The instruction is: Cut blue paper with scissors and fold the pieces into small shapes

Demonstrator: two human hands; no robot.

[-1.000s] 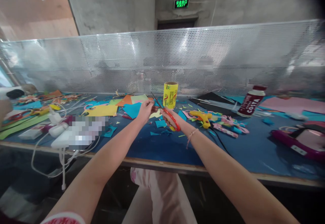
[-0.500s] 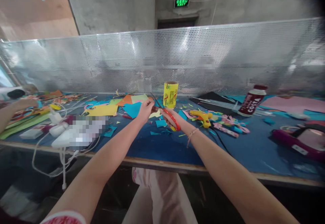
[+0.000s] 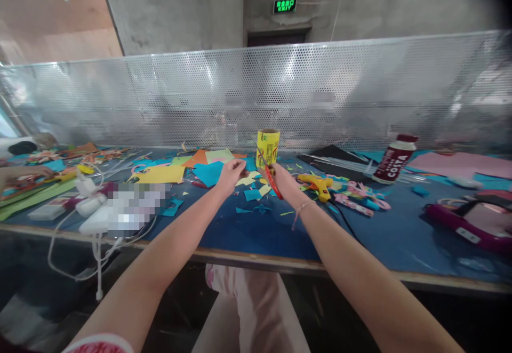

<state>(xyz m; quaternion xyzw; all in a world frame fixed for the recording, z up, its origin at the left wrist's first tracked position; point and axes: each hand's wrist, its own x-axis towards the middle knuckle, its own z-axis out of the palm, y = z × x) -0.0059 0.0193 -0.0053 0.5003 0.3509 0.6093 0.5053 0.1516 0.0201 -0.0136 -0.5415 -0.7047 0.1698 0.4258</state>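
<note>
My right hand [image 3: 285, 179] is closed round the red-handled scissors [image 3: 271, 178], held above the blue table [image 3: 256, 230]. Their blades point up and away, in front of the yellow roll [image 3: 268, 147]. My left hand [image 3: 231, 174] is pinched shut just left of the scissors; what it holds is too small to make out. Blue and yellow paper scraps [image 3: 253, 194] lie on the table under both hands.
A yellow glue gun [image 3: 317, 183] and pink cut-outs lie right of my hands, a Costa bottle [image 3: 394, 158] farther right, a magenta device [image 3: 470, 219] at the far right. Coloured sheets [image 3: 162, 174], white chargers and cables [image 3: 90, 203] sit left. Another person's hand [image 3: 22, 173] is at the left edge. A perforated metal screen [image 3: 360, 91] backs the table.
The scissors have swung from leaning left with blades spread to nearly upright with blades together, and my right hand has shifted slightly right. The other person's hand at the left edge moved.
</note>
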